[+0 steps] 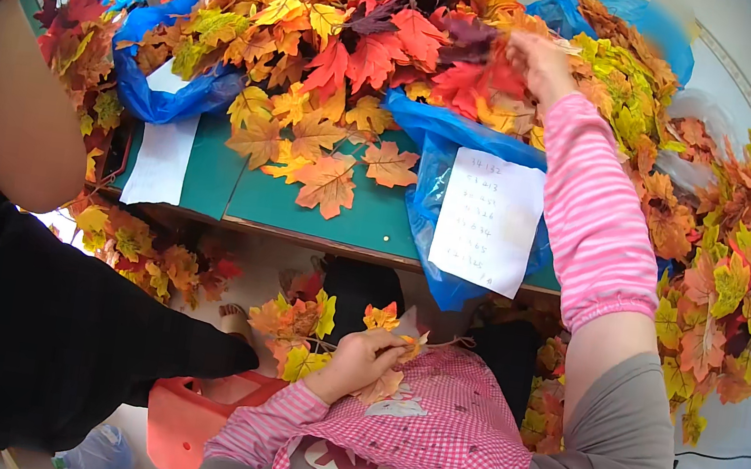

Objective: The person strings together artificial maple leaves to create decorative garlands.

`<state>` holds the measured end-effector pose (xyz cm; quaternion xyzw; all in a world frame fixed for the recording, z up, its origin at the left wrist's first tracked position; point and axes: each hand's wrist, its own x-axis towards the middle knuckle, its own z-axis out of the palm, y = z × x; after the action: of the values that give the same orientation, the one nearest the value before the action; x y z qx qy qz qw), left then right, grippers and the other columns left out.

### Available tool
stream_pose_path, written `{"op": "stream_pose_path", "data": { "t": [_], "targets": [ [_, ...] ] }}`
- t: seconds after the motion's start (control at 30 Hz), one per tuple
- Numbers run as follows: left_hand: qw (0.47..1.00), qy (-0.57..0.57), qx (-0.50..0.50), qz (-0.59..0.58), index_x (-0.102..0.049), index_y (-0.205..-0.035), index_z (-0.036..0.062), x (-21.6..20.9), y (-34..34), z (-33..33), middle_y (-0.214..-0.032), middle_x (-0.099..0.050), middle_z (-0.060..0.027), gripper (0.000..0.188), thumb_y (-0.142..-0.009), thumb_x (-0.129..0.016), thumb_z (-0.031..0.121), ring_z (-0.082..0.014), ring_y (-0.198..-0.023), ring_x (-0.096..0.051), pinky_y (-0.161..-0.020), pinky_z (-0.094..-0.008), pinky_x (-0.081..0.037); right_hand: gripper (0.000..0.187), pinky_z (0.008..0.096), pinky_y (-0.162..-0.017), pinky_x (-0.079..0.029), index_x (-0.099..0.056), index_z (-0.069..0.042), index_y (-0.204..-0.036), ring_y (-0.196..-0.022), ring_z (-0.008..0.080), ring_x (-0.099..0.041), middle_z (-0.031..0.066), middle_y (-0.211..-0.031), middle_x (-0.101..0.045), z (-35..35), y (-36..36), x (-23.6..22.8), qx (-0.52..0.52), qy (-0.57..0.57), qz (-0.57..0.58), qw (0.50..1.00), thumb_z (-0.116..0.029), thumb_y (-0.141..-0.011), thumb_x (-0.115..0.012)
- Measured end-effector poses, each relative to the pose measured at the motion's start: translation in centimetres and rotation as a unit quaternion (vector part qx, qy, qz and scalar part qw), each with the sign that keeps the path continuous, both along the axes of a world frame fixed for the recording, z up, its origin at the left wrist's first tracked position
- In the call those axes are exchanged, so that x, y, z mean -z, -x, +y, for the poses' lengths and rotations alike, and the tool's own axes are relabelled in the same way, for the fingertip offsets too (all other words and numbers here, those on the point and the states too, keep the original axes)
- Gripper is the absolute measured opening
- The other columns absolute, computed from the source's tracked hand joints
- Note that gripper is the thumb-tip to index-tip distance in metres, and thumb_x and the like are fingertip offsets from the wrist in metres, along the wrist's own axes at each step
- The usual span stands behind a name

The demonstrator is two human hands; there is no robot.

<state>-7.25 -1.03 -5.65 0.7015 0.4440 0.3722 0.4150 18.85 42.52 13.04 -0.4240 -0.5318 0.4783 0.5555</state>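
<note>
Low over my lap, my left hand (362, 362) is closed on an artificial maple leaf garland (304, 366), pinching it near a thin stem. Orange and yellow leaves stick out on both sides of the fingers. My right arm stretches across the table to the heap of loose artificial maple leaves (274, 33). There my right hand (541, 66) is down among red leaves (463, 89) and dark purple ones. Its fingertips are blurred and partly hidden by the leaves, so I cannot tell whether it grips one.
Blue plastic bags (434, 128) and paper sheets (488, 217) hang over the front of the green table (310, 225). Finished-looking leaf garlands (724, 283) hang at the right. Close on my left is another person in black (66, 316), beside a red plastic stool (187, 414).
</note>
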Motion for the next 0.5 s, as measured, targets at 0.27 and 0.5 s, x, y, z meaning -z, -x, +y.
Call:
{"op": "stream_pose_path", "data": {
  "t": [0.27,0.5],
  "targets": [
    [0.999,0.054,0.007,0.002,-0.070,-0.102,-0.0016,-0.3,-0.3,-0.9,-0.092,-0.071,-0.0166,0.019,-0.087,-0.066,0.010,-0.0256,-0.081,-0.071,-0.072,-0.0311,-0.056,0.018,0.0304,-0.069,-0.052,-0.067,-0.012,-0.098,-0.082,0.0151,-0.064,-0.0006,-0.090,-0.068,-5.7,-1.7,-3.8,0.033,-0.028,0.185,0.982,-0.015,-0.083,-0.077],
    [0.990,0.044,-0.049,0.124,-0.073,-0.091,0.0047,-1.5,-0.9,-0.2,-0.085,-0.069,-0.0179,0.017,-0.085,-0.066,0.018,-0.0326,-0.077,-0.069,-0.069,-0.0377,-0.054,0.012,0.0311,-0.075,-0.055,-0.062,-0.003,-0.097,-0.081,0.0183,-0.066,0.0083,-0.090,-0.067,-22.0,0.3,-6.5,-0.069,-0.176,0.050,0.981,-0.014,-0.091,-0.059]
  ]
}}
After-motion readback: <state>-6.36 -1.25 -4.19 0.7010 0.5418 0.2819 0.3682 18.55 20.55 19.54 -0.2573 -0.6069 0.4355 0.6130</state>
